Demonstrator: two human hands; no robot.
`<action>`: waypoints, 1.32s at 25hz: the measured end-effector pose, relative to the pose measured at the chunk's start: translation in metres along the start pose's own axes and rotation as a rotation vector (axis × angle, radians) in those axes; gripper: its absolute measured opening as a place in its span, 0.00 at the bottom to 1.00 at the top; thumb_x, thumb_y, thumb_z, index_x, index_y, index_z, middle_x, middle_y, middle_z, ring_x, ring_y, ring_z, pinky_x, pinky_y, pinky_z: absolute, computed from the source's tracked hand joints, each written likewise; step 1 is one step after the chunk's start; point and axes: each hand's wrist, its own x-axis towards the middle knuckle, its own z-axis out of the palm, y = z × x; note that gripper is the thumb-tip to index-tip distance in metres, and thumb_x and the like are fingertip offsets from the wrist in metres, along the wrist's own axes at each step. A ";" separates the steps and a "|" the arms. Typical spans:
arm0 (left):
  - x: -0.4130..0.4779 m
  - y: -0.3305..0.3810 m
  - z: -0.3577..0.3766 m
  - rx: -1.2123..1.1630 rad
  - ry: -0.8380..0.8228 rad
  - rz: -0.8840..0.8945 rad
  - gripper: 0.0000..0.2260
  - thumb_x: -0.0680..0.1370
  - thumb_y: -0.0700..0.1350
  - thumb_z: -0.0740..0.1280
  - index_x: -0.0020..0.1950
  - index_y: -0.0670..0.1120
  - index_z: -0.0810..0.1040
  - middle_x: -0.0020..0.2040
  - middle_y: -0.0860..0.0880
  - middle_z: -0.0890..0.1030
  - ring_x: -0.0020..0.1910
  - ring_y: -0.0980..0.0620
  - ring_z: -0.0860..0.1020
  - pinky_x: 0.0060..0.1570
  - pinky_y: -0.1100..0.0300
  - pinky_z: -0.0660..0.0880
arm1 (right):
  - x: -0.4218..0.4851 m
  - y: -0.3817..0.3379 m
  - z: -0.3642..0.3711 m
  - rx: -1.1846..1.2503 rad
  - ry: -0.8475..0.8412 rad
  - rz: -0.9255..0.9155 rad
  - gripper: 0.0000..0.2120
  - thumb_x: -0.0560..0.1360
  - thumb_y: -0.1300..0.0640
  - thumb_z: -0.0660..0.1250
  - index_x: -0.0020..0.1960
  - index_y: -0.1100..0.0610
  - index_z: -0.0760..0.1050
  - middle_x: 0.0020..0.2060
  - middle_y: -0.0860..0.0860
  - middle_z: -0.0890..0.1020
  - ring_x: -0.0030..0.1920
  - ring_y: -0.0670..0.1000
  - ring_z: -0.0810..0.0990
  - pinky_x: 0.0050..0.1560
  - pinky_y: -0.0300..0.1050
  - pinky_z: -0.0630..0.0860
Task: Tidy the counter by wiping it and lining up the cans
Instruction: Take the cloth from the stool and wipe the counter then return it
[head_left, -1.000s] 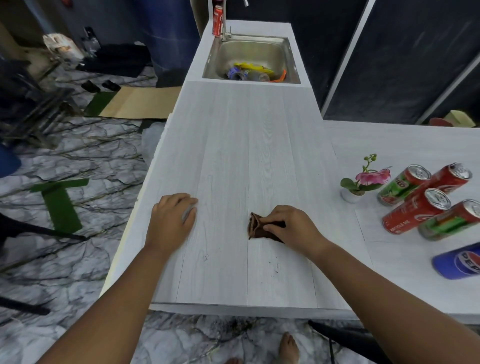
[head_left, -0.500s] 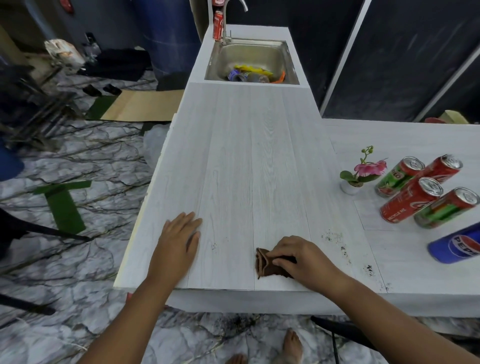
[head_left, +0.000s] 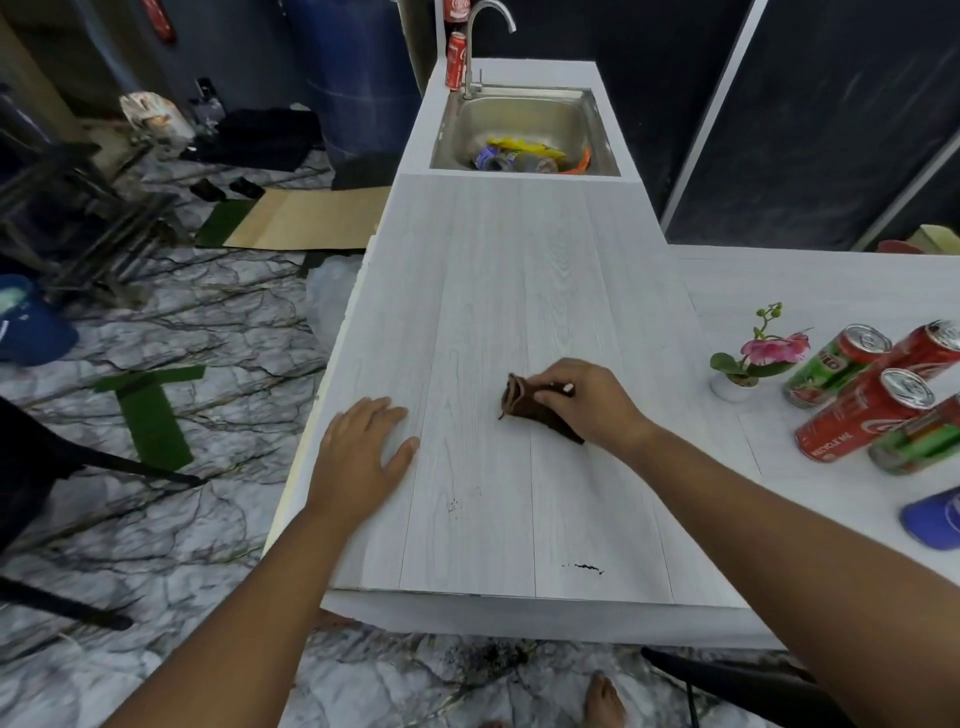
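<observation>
On the counter (head_left: 519, 291), well short of the sink (head_left: 519, 117) at its far end, my right hand (head_left: 592, 402) pinches a small folded brown cloth (head_left: 519, 402) and presses it to the pale wood-grain top. The fingers curl over the cloth's top and the wrist is bent, with the forearm reaching in from the lower right. My left hand (head_left: 358, 452) lies palm down, fingers straight and holding nothing, on the counter's left edge, farther from the sink than the cloth. I judge this to be the wiping step. Two patches of dark specks (head_left: 584, 566) remain, both farther from the sink than the cloth, close to the near edge. To wipe well, I would flatten more of the cloth under my fingers, draw it away from the sink in overlapping strokes, and gather the specks rather than scatter them over the edge, with the left hand bracing me. The cans (head_left: 862, 415) sit in a loose cluster far to the sink's right, on the side wing beside a small flower pot (head_left: 732, 387), not yet lined up. One more can (head_left: 456, 61) stands at the sink's left rim, by the tap.
</observation>
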 end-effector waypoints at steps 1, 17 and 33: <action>0.001 -0.001 0.002 -0.005 0.018 0.001 0.23 0.83 0.60 0.66 0.73 0.50 0.80 0.75 0.48 0.77 0.77 0.44 0.73 0.78 0.38 0.66 | 0.019 -0.001 0.001 -0.019 0.000 0.002 0.10 0.80 0.61 0.75 0.60 0.52 0.88 0.52 0.45 0.86 0.55 0.44 0.83 0.59 0.34 0.76; 0.003 -0.006 0.006 -0.028 0.082 0.022 0.20 0.81 0.61 0.68 0.70 0.53 0.81 0.72 0.52 0.78 0.75 0.49 0.73 0.77 0.46 0.66 | -0.015 0.004 0.041 -0.100 -0.117 -0.096 0.12 0.80 0.60 0.75 0.62 0.52 0.88 0.52 0.46 0.86 0.55 0.46 0.83 0.60 0.37 0.76; -0.008 -0.027 -0.005 -0.052 0.003 0.023 0.26 0.83 0.62 0.68 0.79 0.52 0.75 0.83 0.51 0.70 0.85 0.50 0.63 0.85 0.47 0.55 | -0.067 -0.040 0.043 0.155 -0.080 -0.015 0.11 0.78 0.63 0.77 0.57 0.50 0.90 0.51 0.42 0.87 0.54 0.43 0.85 0.58 0.32 0.76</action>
